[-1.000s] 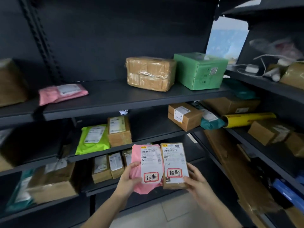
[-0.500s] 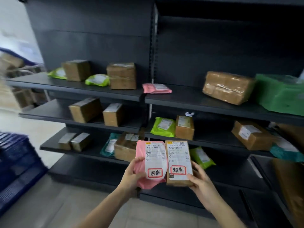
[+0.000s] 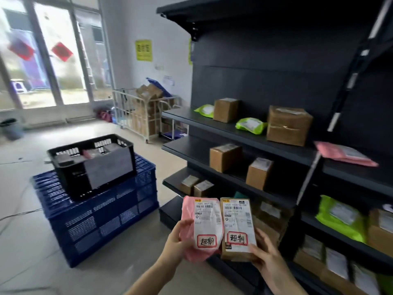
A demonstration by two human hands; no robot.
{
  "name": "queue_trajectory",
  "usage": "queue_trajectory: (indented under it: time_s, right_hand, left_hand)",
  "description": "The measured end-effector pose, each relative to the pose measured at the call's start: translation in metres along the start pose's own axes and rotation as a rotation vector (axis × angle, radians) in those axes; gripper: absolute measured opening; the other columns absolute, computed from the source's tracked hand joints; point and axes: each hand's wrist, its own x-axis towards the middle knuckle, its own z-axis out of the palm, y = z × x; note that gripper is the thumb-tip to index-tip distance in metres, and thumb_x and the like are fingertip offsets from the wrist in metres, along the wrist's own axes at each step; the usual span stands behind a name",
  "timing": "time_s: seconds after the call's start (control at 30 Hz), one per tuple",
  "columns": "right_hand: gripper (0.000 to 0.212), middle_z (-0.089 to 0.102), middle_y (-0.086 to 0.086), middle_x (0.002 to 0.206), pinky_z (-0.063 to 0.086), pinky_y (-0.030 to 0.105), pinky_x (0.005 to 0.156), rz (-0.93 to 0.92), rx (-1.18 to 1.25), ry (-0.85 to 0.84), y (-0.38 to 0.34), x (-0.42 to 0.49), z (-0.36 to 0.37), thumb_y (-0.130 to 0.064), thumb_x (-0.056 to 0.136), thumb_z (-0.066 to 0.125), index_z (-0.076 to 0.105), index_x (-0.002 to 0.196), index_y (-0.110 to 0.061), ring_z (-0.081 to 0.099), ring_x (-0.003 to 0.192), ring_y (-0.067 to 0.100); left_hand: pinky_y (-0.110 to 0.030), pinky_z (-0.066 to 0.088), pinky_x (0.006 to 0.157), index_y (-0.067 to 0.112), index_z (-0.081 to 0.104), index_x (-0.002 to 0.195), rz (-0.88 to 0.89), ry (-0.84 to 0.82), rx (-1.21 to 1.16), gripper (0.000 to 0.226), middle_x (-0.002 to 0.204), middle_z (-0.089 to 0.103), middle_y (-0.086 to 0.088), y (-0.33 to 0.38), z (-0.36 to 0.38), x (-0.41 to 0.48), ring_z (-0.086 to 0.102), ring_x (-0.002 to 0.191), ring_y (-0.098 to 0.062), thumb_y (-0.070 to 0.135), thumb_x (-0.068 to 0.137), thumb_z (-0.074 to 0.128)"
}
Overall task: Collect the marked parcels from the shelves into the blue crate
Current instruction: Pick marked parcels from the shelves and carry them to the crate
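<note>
My left hand (image 3: 177, 244) grips a pink soft parcel (image 3: 202, 224) whose white label bears a red-framed mark. Beside it, my right hand (image 3: 266, 255) holds a brown box parcel (image 3: 237, 226) with the same red-framed mark. Both are held up side by side, labels facing me, in front of the dark shelves (image 3: 244, 135). The blue crate (image 3: 102, 211) stands on the floor to the left, with a black crate (image 3: 93, 162) on top of it.
Unmarked brown boxes (image 3: 288, 127), green pouches (image 3: 251, 124) and a pink pouch (image 3: 344, 153) lie on the shelves to the right. A white wire cart (image 3: 146, 116) full of cartons stands by the far wall. Glass doors are at the back left.
My view has swung left, from the shelves toward the open floor, bringing the blue and black crates into sight. Both hands keep holding the two marked parcels the same way.
</note>
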Motion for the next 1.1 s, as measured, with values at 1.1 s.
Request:
queue_trajectory:
  time_s: [1.1]
  right_hand:
    - [0.043, 0.064, 0.009, 0.113, 0.052, 0.041, 0.080, 0.094, -0.186, -0.501, 0.051, 0.308, 0.398, 0.003, 0.084, 0.057, 0.054, 0.118, -0.024, 0.063, 0.103, 0.032]
  left_hand:
    - [-0.037, 0.056, 0.075, 0.016, 0.059, 0.110, 0.090, 0.484, -0.118, 0.052, 0.113, 0.060, -0.009, 0.104, -0.338, 0.229, 0.063, 0.099, -0.029, -0.021, 0.076, 0.050]
